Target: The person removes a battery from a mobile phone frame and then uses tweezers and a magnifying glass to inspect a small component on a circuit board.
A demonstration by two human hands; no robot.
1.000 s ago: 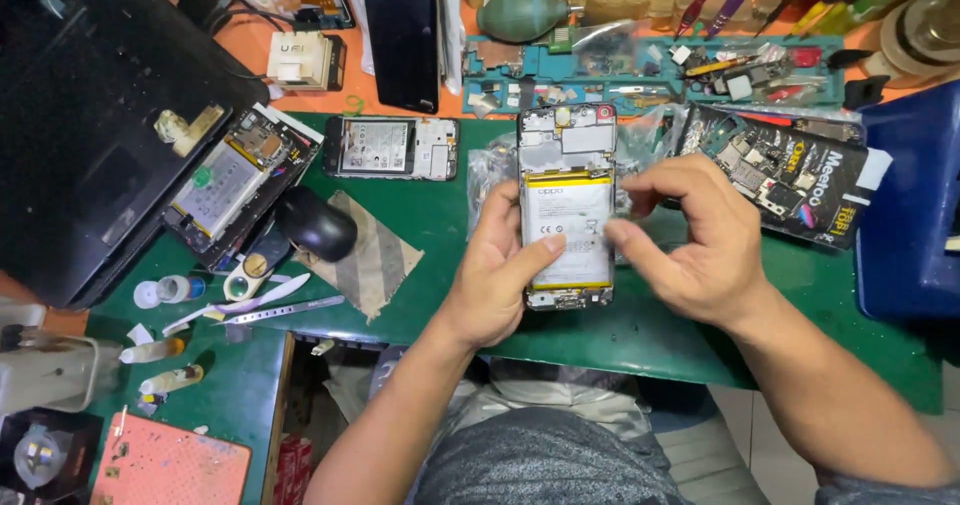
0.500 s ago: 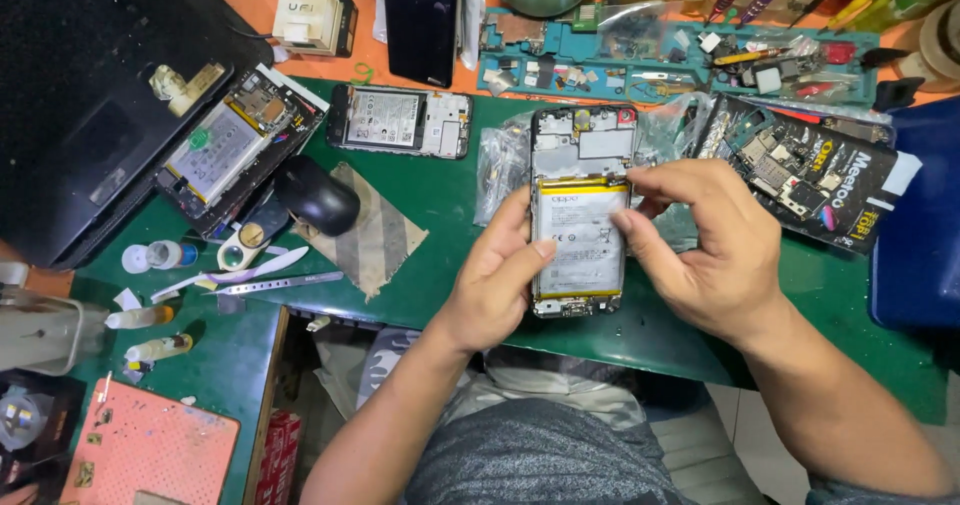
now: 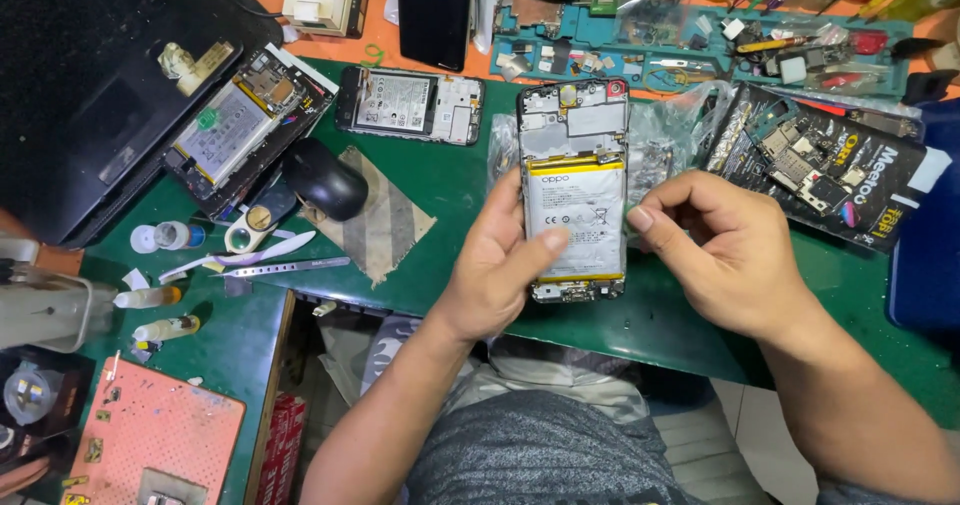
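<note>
The left hand [image 3: 500, 265] grasps an opened smartphone with its back cover off [image 3: 573, 190], a flat rectangle held upright over the green matte worktop [image 3: 450, 225]; the thumb presses across the pale grey battery with a yellow strip along its top edge [image 3: 577, 223], and the remaining fingers wrap behind the phone's left side. Above the battery sits a dull metal shield and a small camera ring. The right hand [image 3: 720, 255] is just beside the phone's right edge, its fingers curled loosely inward with the thumb tip near the frame; whether they pinch anything cannot be told.

Behind the phone lies a crinkled clear plastic bag [image 3: 665, 135]. To the right rests a glossy black printed packet carrying small circuit boards [image 3: 830, 170]. Further back, a teal plastic tray of tiny parts and tools [image 3: 690, 35] spans the worktop. To the left lie a second opened phone with a pale battery [image 3: 408, 103], a third dismantled phone lying tilted [image 3: 240, 130], a rounded black mouse [image 3: 325, 180] on a striped brownish cloth patch [image 3: 385, 220], and thin metal tweezers [image 3: 280, 267]. A perforated pinkish-red mat [image 3: 160, 445] sits at the lower left.
</note>
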